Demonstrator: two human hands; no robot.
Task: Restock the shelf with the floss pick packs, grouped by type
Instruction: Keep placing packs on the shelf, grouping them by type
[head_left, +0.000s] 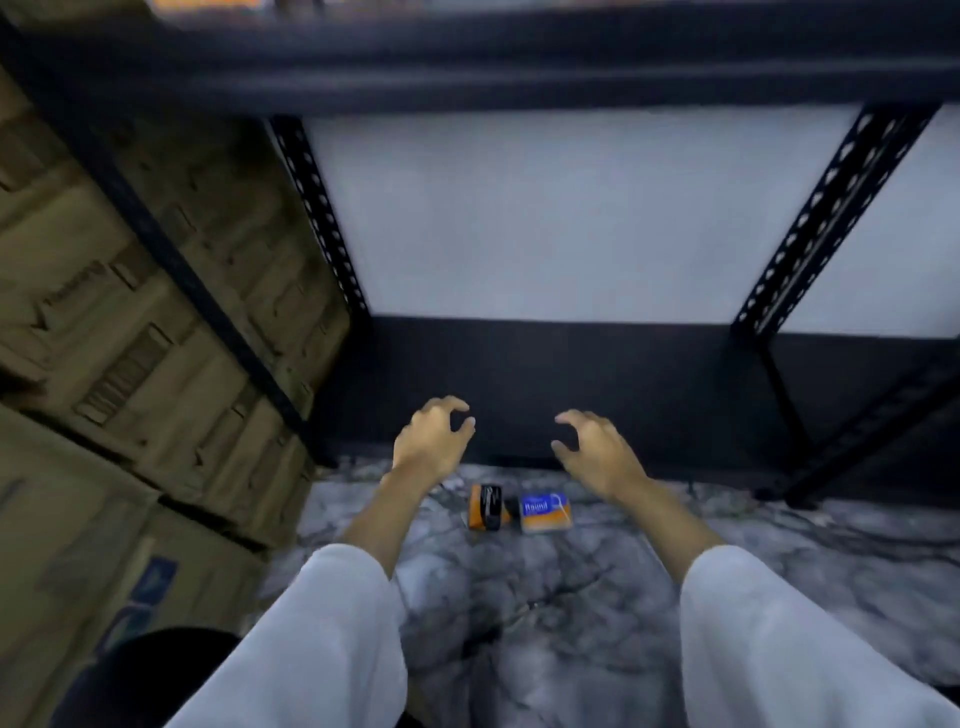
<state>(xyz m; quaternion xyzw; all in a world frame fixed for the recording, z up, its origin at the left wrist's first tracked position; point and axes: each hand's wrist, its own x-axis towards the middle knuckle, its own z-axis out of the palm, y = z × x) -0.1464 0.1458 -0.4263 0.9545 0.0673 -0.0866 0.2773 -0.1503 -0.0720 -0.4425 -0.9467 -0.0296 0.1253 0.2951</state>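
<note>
Two floss pick packs lie side by side on the marbled floor, just in front of the black shelf (571, 384). The left pack (487, 508) is orange and black. The right pack (545, 512) is blue and white with the word "Round" on it. My left hand (434, 441) hovers above and to the left of the packs, fingers loosely curled, holding nothing. My right hand (597, 449) hovers above and to their right, fingers also loosely curled and empty. Both hands reach toward the dark bottom shelf board. The view is blurred.
Black perforated uprights (322, 213) (826, 218) frame the shelf bay, with a black shelf (493, 57) overhead and a white wall behind. Stacked cardboard boxes (130, 322) fill the left side. Dark cables (857, 535) run on the floor at right.
</note>
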